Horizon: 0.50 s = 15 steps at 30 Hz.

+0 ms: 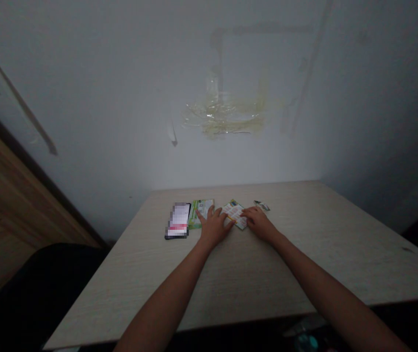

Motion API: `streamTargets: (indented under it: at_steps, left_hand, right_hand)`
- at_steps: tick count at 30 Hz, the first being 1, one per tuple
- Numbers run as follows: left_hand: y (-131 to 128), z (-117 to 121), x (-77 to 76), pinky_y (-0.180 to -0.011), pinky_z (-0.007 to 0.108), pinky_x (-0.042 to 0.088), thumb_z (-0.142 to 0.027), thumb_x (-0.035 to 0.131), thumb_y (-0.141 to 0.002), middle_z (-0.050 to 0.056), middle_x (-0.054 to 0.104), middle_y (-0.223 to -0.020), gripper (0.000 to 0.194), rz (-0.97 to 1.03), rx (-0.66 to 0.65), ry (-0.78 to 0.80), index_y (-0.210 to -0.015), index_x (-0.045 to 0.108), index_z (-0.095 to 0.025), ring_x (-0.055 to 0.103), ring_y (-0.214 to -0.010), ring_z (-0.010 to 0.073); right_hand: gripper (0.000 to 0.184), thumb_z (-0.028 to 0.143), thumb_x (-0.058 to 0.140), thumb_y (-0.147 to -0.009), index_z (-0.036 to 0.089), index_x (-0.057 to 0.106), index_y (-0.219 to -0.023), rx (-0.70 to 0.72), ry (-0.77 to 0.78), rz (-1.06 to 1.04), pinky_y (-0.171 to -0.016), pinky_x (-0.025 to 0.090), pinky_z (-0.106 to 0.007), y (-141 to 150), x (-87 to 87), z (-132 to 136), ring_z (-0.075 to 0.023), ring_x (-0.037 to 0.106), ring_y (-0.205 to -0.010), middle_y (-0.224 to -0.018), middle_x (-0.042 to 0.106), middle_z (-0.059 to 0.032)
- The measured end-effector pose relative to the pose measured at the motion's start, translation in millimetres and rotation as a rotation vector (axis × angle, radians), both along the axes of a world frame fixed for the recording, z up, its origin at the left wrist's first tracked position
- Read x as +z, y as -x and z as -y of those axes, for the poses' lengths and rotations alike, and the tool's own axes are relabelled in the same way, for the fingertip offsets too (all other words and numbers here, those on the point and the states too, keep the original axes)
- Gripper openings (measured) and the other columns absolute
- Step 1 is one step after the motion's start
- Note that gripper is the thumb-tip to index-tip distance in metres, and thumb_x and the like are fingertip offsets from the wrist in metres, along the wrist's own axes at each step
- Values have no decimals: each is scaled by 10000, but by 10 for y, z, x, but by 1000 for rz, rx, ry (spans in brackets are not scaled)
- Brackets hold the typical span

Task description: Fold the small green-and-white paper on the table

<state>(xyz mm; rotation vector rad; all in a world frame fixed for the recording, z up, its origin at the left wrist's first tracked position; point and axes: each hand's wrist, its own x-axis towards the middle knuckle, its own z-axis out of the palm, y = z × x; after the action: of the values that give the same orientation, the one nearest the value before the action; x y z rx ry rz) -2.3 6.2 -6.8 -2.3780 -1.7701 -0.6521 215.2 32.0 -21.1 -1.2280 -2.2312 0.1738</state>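
A small printed leaflet [234, 209], white with coloured edges, lies turned at an angle on the table. My left hand [214, 229] is spread flat, its thumb at the leaflet's lower left edge and its other fingers reaching over a green and white printed sheet [200, 208]. At the leaflet's right side is my right hand [261, 225], its fingers bent close together and touching the edge. Left of the green sheet lies a phone [178, 221] with a lit, blurred screen. Just beyond my right hand is a small, partly hidden printed piece [263, 205].
The pale wooden table [231, 283] meets a grey wall [121, 98] at the back, where clear tape [223, 117] is stuck. A dark chair-like shape [40, 278] and a wooden panel [11, 205] stand at the left. Below the front edge shows a teal object [306, 342].
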Motion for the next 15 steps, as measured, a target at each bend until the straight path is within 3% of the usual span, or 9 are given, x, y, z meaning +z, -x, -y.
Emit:
streamTargets:
  at_steps: [4,8,15]
  left_hand:
    - [13,-9,6,-1064,780,-66,-632,439,-904,48,551,-1408,440,-7,31,14,-1120,669,-324,292,-1409,353]
    - [61,-38,17,-1043,805,-55,-619,551,-849,43,539,-1421,424,-28,5,60,-1147,650,-335,292,-1406,367]
    - [182,-67,78,-1039,811,-57,-482,559,-898,-9,636,-1314,290,-30,-187,133,-1158,658,-400,378,-1361,337]
  right_hand:
    - [318,154,563,-849,163,689,-1140,69,41,-36,-1018,411,-423,0,20,13,-236,561,-1097,-1122,676,-118]
    - [307,156,557,-848,161,703,-1119,101,57,-51,-987,443,-410,10,62,62,-234,580,-1060,-1067,673,-119]
    - [277,144,640,-772,200,719,-1032,165,100,-119,-1073,405,-457,-3,44,92,-255,546,-1207,-1246,623,-119]
